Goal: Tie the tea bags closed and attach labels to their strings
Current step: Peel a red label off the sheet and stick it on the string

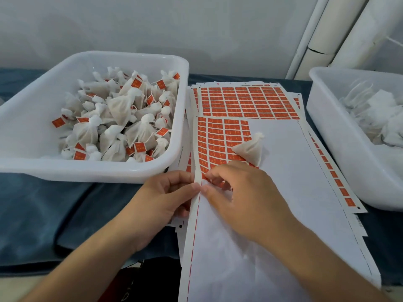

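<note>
A partly used sheet of orange labels (220, 136) lies in front of me on a stack of label sheets. My left hand (168, 192) pinches the sheet's left edge strip. My right hand (244, 192) rests on the sheet with its fingertips curled at an orange label near the lower left of the remaining block. One tied white tea bag (250, 149) lies on the sheet just beyond my right hand. Its string is hidden.
A white tub (43, 166) at the left holds several tied tea bags with orange labels. Another white tub (340, 153) at the right holds white bags. A full label sheet (244, 101) lies farther back. Dark blue cloth (32, 214) covers the table.
</note>
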`<control>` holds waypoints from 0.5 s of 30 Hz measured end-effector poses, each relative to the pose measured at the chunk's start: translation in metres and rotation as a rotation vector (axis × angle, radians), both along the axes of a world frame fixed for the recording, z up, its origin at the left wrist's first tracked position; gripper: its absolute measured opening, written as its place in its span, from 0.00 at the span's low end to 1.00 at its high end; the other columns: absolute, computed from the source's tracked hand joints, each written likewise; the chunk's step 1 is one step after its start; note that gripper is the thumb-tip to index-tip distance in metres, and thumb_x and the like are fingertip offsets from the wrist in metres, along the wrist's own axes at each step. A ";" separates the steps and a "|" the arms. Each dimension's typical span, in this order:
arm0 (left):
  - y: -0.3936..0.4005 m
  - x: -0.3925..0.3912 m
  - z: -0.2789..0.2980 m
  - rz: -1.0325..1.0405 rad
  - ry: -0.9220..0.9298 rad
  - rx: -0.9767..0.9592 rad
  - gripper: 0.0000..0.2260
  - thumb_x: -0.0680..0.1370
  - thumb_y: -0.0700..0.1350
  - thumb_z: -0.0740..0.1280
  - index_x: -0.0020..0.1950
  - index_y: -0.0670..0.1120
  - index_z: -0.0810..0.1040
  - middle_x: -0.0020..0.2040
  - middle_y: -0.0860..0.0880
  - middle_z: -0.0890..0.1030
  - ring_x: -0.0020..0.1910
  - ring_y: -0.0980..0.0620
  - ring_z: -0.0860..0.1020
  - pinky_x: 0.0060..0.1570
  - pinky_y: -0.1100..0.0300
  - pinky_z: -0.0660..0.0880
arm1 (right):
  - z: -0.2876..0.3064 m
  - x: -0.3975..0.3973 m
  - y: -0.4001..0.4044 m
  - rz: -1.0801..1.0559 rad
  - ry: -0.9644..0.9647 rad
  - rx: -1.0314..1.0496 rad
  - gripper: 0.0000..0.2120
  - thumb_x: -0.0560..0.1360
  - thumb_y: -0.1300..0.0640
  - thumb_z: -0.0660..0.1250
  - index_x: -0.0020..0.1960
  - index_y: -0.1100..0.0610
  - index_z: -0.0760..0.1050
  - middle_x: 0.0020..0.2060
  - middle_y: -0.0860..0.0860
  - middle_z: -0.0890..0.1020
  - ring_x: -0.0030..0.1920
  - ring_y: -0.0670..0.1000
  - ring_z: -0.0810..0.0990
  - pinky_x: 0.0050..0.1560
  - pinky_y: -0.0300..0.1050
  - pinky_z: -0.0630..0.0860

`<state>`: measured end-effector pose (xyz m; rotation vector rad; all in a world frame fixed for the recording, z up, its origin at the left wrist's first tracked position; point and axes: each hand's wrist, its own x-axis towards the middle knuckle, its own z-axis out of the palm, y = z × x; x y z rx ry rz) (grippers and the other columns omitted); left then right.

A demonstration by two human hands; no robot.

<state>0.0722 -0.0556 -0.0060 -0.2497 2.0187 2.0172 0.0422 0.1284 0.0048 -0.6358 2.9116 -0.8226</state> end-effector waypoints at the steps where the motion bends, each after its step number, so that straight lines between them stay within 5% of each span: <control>1: 0.001 0.001 0.000 0.012 0.027 -0.030 0.05 0.79 0.49 0.70 0.49 0.55 0.86 0.44 0.50 0.87 0.35 0.59 0.82 0.34 0.68 0.77 | 0.000 0.000 -0.001 -0.012 0.010 0.000 0.23 0.75 0.30 0.59 0.63 0.41 0.74 0.59 0.37 0.79 0.57 0.43 0.79 0.65 0.42 0.76; 8: 0.003 0.004 -0.002 0.001 0.149 -0.083 0.05 0.78 0.49 0.70 0.46 0.55 0.86 0.37 0.53 0.84 0.31 0.60 0.79 0.32 0.70 0.75 | 0.002 0.004 -0.005 0.006 0.098 0.023 0.14 0.80 0.40 0.65 0.57 0.48 0.79 0.55 0.44 0.83 0.54 0.47 0.81 0.60 0.42 0.79; 15: 0.002 0.004 -0.006 0.023 0.202 -0.184 0.07 0.80 0.46 0.69 0.48 0.58 0.86 0.42 0.49 0.86 0.36 0.56 0.83 0.35 0.68 0.78 | -0.001 -0.001 -0.003 0.010 0.111 -0.028 0.12 0.81 0.42 0.63 0.53 0.49 0.78 0.52 0.43 0.83 0.51 0.46 0.81 0.59 0.41 0.79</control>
